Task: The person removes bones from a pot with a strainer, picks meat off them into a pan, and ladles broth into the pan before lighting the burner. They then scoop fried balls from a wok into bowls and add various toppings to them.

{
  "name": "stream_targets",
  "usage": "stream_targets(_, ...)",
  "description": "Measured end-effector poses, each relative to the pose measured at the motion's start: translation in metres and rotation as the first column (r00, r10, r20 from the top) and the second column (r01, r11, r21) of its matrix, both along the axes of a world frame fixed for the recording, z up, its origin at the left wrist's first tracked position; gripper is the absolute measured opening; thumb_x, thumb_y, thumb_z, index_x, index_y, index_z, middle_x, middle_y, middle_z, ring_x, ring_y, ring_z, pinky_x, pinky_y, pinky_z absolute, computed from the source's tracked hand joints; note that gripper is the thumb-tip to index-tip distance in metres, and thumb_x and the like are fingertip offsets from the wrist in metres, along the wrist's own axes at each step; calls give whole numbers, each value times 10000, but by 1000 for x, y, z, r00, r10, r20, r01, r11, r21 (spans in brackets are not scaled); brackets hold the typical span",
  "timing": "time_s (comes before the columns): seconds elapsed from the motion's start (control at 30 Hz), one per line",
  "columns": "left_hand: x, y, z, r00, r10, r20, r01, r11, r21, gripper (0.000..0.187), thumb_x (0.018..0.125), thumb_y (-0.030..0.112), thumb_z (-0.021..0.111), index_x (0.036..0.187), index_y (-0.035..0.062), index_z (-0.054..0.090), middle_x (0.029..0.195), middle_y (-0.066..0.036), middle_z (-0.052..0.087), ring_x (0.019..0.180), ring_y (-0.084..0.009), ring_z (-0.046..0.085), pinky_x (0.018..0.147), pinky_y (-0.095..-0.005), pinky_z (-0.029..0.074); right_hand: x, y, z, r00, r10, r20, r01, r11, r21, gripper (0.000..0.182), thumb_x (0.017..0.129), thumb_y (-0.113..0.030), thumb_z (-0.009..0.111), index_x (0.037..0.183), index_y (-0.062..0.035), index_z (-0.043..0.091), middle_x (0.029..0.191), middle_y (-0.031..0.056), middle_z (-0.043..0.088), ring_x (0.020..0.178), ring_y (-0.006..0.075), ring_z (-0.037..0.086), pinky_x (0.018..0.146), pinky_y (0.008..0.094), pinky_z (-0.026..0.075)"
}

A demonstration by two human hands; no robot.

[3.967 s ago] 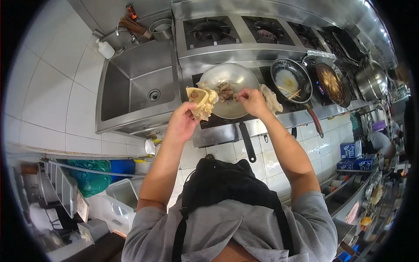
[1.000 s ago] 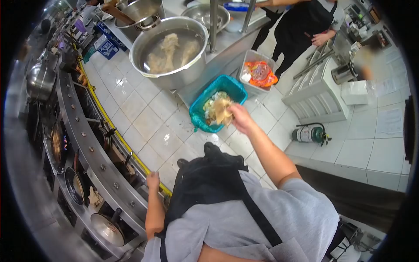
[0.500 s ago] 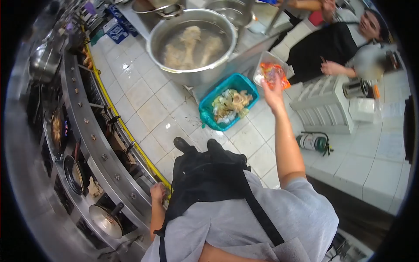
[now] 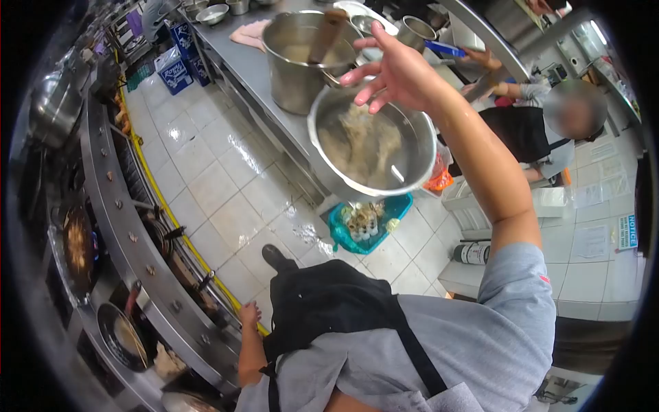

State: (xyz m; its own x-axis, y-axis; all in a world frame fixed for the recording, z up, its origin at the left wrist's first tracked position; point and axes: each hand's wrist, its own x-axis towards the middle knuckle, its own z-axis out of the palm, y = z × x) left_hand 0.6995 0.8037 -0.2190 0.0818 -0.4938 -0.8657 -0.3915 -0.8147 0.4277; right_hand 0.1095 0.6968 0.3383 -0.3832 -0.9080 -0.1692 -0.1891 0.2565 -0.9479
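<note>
Although the right hand [image 4: 405, 72] is raised with its fingers spread wide and nothing visible in the grasp, the moment reads as a free-handed pass over the cookware; whether it touches anything cannot be told. Below the spread fingers, toward the body, sits the wide pot [image 4: 336, 180], round and dull-metal, where knobbly, pale bones [image 4: 358, 134] lie in cloudy liquid. Just beyond the fingertips, a flat wooden handle [image 4: 327, 38] slants out of the taller, straight-walled pot [image 4: 288, 86]. Gripping that handle would call for narrowing the fingers; lifting the bones would likely call for a firm hold on slick, uneven ends. Nearer the body than the wide pot, a teal bin [image 4: 399, 204] holds soft, ragged scraps [image 4: 364, 220]. The left hand [image 4: 250, 314] hangs loosely parted, apparently empty, beside a yellow pipe [image 4: 165, 206].
</note>
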Motion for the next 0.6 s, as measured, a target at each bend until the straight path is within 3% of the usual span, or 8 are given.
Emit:
stream_targets(0.07, 5, -33, 1, 999, -35, 38, 33, 998, 50, 304, 903, 225, 663, 1118, 12, 632, 763, -56, 621, 588, -188, 609, 501, -333, 473, -7, -48, -9, 853, -35, 520, -22, 994, 104, 850, 968, -648, 418, 1468, 29, 306, 1152, 295, 642, 753, 272, 723, 620, 385, 636)
stream_targets(0.17, 2, -92, 5, 995, -100, 31, 97, 992, 79, 293, 893, 212, 665, 1099, 6, 639, 741, -54, 615, 577, -188, 604, 497, -339, 470, -11, -92, -26, 695, 6, 719, -7, 1000, -2, 839, 970, -573, 474, 1457, 81, 275, 1215, 333, 603, 807, 305, 734, 697, 426, 655)
stream_targets(0.2, 2, -114, 3, 994, -111, 24, 109, 991, 73, 293, 893, 212, 665, 1099, 6, 639, 741, -54, 615, 577, -188, 604, 497, -339, 470, -5, -96, -27, 591, 46, 805, 8, 998, -63, 765, 959, -414, 552, 1407, 150, 293, 1265, 372, 553, 851, 318, 730, 780, 425, 651)
stream_targets(0.23, 1, -136, 0, 992, -124, 7, 123, 991, 55, 295, 889, 210, 666, 1098, 4, 638, 740, -55, 614, 570, -184, 600, 488, -335, 464, 0, -102, -29, 596, 42, 802, 20, 998, -67, 765, 959, -414, 552, 1407, 150, 293, 1265, 372, 553, 851, 318, 730, 780, 425, 651)
stream_targets(0.3, 1, -179, -2, 988, -153, -11, 154, 988, 34, 297, 885, 209, 667, 1097, 2, 637, 738, -56, 613, 563, -179, 596, 478, -331, 458, 8, -113, -34, 500, -146, 853, 294, 956, -8, 650, 917, -230, 602, 1338, 186, 331, 1308, 423, 473, 967, 332, 703, 854, 425, 634)
stream_targets(0.33, -2, -204, -2, 989, -149, -24, 149, 989, -9, 305, 884, 212, 667, 1096, -4, 634, 742, -57, 613, 557, -176, 592, 467, -324, 452, 4, -115, -34, 328, -108, 939, 318, 948, -2, 235, 948, -112, 572, 1056, 77, 483, 1081, 241, 499, 1098, 446, 592, 919, 453, 615)
stream_targets(0.5, -40, -304, 23, 988, -122, -92, 107, 981, -160, 288, 897, 185, 647, 1090, -26, 615, 765, -59, 613, 544, -153, 581, 437, -282, 431, -11, -104, -24, 175, -38, 984, 197, 980, 3, 236, 885, 7, 591, 1094, 87, 517, 1110, 288, 475, 1045, 359, 586, 828, 360, 645)
stream_targets(0.6, -59, -339, 30, 984, -140, -113, 119, 976, -180, 278, 906, 181, 644, 1092, -24, 613, 777, -62, 612, 554, -148, 583, 440, -270, 434, -12, -81, -18, 309, -74, 948, 281, 960, -17, 237, 863, 22, 611, 1093, 18, 552, 1127, 282, 483, 951, 251, 596, 657, 233, 583)
